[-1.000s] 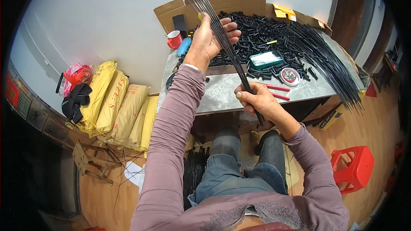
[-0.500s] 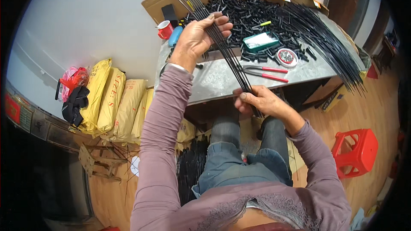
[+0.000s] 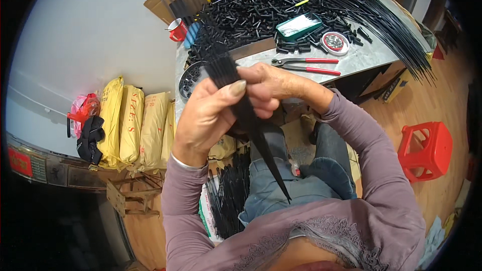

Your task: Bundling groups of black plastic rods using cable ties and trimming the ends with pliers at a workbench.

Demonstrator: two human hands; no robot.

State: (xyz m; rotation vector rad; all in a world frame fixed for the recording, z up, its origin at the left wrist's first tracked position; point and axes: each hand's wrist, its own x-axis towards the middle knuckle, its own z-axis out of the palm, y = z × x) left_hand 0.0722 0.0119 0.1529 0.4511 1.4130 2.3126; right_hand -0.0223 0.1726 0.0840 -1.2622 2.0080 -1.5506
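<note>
A bundle of thin black rods (image 3: 261, 140) hangs in front of my lap, its pointed lower end over my jeans and its upper part blurred toward the table. My left hand (image 3: 201, 113) is wrapped round the bundle, thumb across it. My right hand (image 3: 271, 84) has its fingers closed against the other side, close to my left thumb. Beyond my hands, red-handled pliers (image 3: 316, 61) lie on the grey table (image 3: 374, 55). Behind them are a teal tray (image 3: 283, 37) of white pieces and a round white tub (image 3: 346, 46) of small metal bits.
Small black tubular parts (image 3: 256, 7) are heaped at the back, with long black rods (image 3: 386, 25) to their right. A red mug (image 3: 176, 32) and round pan (image 3: 183, 84) stand at the left. Yellow sacks (image 3: 131, 120), a wooden stool (image 3: 115, 195) and a red stool (image 3: 432, 145) flank me.
My left hand has come down and nearer. My right hand has moved up beside it. The rods have turned, their lower end now over my lap.
</note>
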